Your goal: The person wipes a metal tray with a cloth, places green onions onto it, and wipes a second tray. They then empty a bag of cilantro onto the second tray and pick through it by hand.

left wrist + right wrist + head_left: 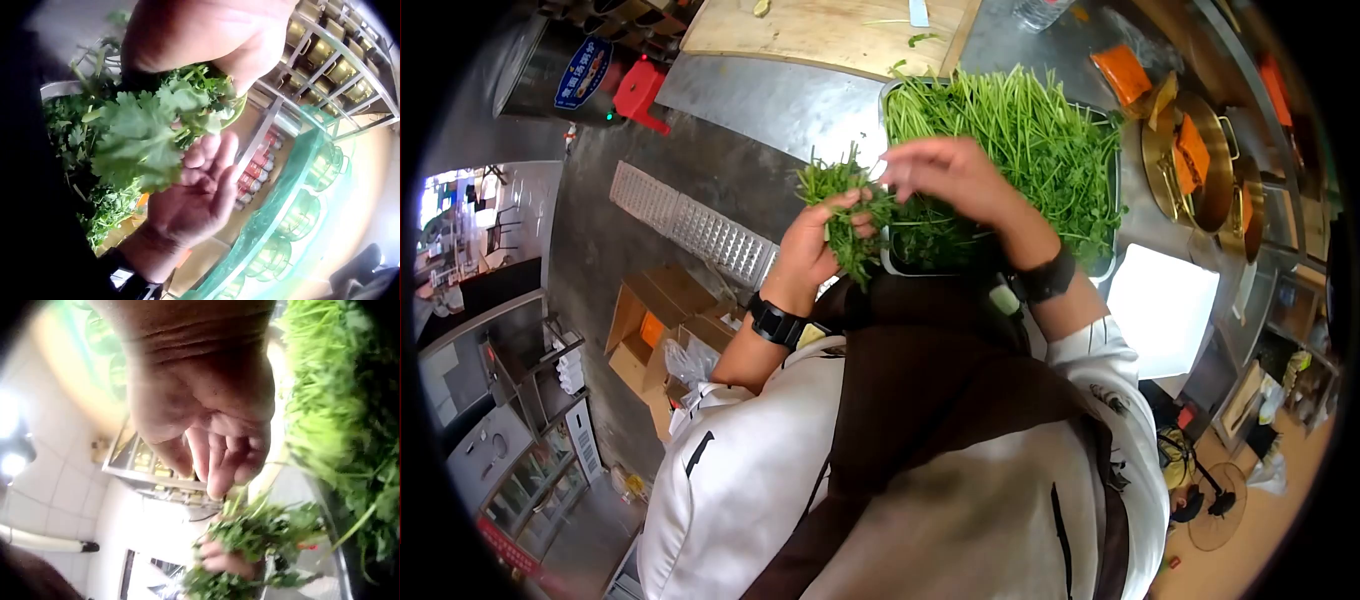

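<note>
My left hand (808, 243) grips a bunch of leafy coriander (828, 182), fingers wrapped round its middle. In the left wrist view a broad coriander leaf (140, 134) hangs out below that hand. My right hand (955, 178) hovers beside the bunch, over the left edge of a metal tray (908, 270). Its fingers (220, 465) are loosely bent, with stem ends close below the fingertips in the right wrist view. Long-stemmed coriander (1025, 130) fills the tray, stems towards the far side and leaves nearer me.
A wooden board (820, 35) lies beyond the tray on the metal counter. Right of the tray are a white sheet-like object (1165, 310), brass-coloured pans (1215, 200) and an orange packet (1122, 75). A red stool (640, 95) and an opened cardboard box (640, 345) stand at left.
</note>
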Motion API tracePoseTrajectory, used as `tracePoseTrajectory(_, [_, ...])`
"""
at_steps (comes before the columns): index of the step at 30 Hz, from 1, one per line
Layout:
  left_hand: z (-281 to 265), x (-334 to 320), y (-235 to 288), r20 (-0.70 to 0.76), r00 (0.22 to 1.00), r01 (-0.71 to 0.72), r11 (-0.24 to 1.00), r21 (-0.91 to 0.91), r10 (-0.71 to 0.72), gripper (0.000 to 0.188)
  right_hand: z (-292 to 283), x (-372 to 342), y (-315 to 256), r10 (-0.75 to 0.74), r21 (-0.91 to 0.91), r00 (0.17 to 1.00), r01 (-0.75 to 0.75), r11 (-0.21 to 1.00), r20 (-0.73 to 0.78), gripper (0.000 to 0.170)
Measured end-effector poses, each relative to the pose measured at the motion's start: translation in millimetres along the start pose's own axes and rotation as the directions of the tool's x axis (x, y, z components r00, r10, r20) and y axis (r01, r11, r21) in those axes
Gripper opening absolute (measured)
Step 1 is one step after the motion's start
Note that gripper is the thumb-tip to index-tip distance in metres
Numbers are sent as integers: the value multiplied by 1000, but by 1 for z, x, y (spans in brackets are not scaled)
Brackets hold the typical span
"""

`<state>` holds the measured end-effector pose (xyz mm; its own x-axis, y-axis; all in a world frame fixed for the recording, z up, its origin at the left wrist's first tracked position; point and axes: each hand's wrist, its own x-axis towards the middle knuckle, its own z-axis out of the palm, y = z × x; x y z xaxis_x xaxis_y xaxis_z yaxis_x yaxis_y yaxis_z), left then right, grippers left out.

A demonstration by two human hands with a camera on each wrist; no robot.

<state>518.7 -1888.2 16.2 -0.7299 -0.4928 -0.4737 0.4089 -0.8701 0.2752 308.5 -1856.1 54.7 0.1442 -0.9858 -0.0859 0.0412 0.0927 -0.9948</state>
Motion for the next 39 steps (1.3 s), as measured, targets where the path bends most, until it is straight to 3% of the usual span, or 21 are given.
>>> tracePoseTrajectory(1, [-3, -1, -1, -1, 1000, -2, 1000, -2, 2, 21, -13, 8, 11, 78, 30, 988, -75, 997, -131, 20])
tracePoseTrajectory(2, [1, -6, 1, -51, 998, -26, 999, -22, 25, 19, -26, 16, 31, -48, -271, 957, -34, 962, -288, 20])
tracePoseTrajectory(3, [2, -10, 3, -104, 993, -51, 998, -39, 47, 18, -36, 23, 48, -212, -546, 895, -41, 837, -391, 20])
tracePoseTrajectory(4, [3, -12, 4, -115, 990, -86, 996, -33, 81, 22, -43, 30, 53, -212, -544, 897, -37, 838, -387, 20])
tracePoseTrajectory(6, [0, -14, 5, -113, 990, -90, 995, -35, 85, 24, -54, 40, 57, -572, -936, 793, 5, 353, -211, 16])
tracePoseTrajectory(9, [-5, -15, 5, -97, 992, -87, 995, -56, 81, 27, -60, 51, 64, -521, -970, 836, -49, 239, -171, 12])
tracePoseTrajectory(12, [-5, -18, 7, -80, 992, -99, 992, -72, 93, 26, -68, 55, 69, -439, -942, 870, -79, 326, -225, 7])
tracePoseTrajectory(16, [-2, -20, 10, -85, 990, -119, 992, -51, 115, 25, -68, 37, 49, -519, -906, 831, 44, 421, -201, 8])
tracePoseTrajectory(18, [3, -18, 9, -94, 989, -121, 992, -46, 116, 24, -63, 24, 33, -485, -774, 793, 29, 632, -367, 9])
tracePoseTrajectory(19, [5, -18, 9, -107, 987, -122, 992, -40, 117, 22, -59, 18, 23, -487, -776, 792, 26, 630, -369, 9])
tracePoseTrajectory(21, [4, -13, 8, -79, 991, -109, 994, -20, 107, 22, -48, 6, 1, -371, -588, 790, 17, 809, -488, 8])
tracePoseTrajectory(24, [10, -7, 5, -53, 998, -33, 999, 21, 34, 23, -13, -9, -19, -495, -680, 836, 221, 699, -236, 6])
tracePoseTrajectory(26, [24, -3, -1, -109, 994, -10, 995, 102, 21, 26, 14, -16, -18, -563, -764, 826, 362, 535, -3, 3])
tracePoseTrajectory(29, [31, -1, -6, -121, 992, -16, 988, 153, 35, 26, 44, -27, -14, -462, -743, 848, 482, 464, 261, 6])
tracePoseTrajectory(30, [22, 4, -5, -112, 992, -33, 975, 221, 59, 25, 43, -26, -15, -466, -745, 847, 479, 465, 255, 6])
tracePoseTrajectory(32, [17, 3, -1, -128, 991, -1, 979, 203, 27, 23, 37, -23, -18, -533, -556, 822, 543, 629, 200, 7])
tracePoseTrajectory(33, [15, 2, 0, -144, 990, 28, 984, 177, -3, 22, 30, -21, -16, -531, -557, 823, 541, 630, 199, 7])
tracePoseTrajectory(35, [1, 3, 2, -111, 993, 34, 999, 38, -30, 19, 5, -12, -5, -331, -379, 920, 235, 895, -210, 12])
tracePoseTrajectory(37, [-2, 0, 1, -75, 996, 40, 994, -99, -47, 16, -19, 7, 17, -350, -662, 870, 36, 748, -348, 14])
tracePoseTrajectory(38, [3, -4, 3, -51, 997, 49, 989, -140, -56, 15, -26, 14, 28, -348, -661, 871, 37, 750, -347, 14])
tracePoseTrajectory(39, [6, -7, 4, -26, 998, 59, 982, -180, -64, 14, -33, 22, 38, -375, -787, 874, -14, 616, -309, 14])
